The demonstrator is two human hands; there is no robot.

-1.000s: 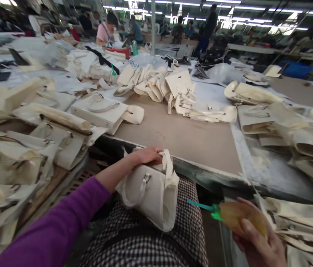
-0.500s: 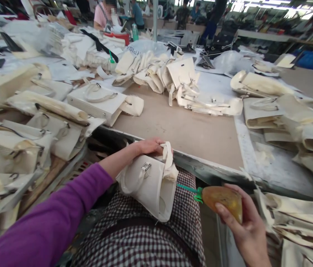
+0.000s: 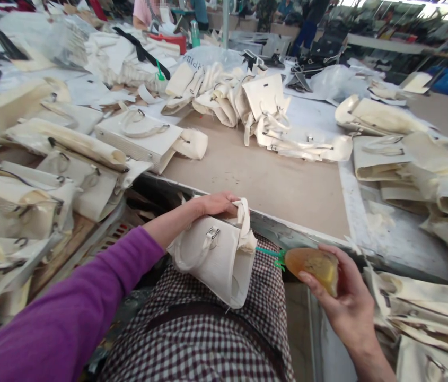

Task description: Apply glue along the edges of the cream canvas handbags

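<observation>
A cream handbag (image 3: 216, 265) rests tilted on my lap, its open side facing right and its handle and metal buckle facing me. My left hand (image 3: 218, 206) grips its upper edge, the fingertips hidden behind the bag and a loose flap. In my right hand (image 3: 343, 297) is an amber glue bottle (image 3: 313, 267), held on its side with the fingers wrapped round it. Its thin green nozzle (image 3: 268, 251) points left, with the tip at the bag's open right edge; whether it touches cannot be made out.
Several cream bags (image 3: 136, 132) are heaped on the left, with more bag pieces (image 3: 263, 106) across the brown worktable (image 3: 247, 170). Further stacks (image 3: 398, 154) lie at right. The table edge runs just beyond my lap. A person in pink (image 3: 142, 15) is at the back.
My right hand has brought the bottle slightly left and up, so the nozzle is closer to the bag's opening. The left hand keeps its hold; the view has shifted slightly.
</observation>
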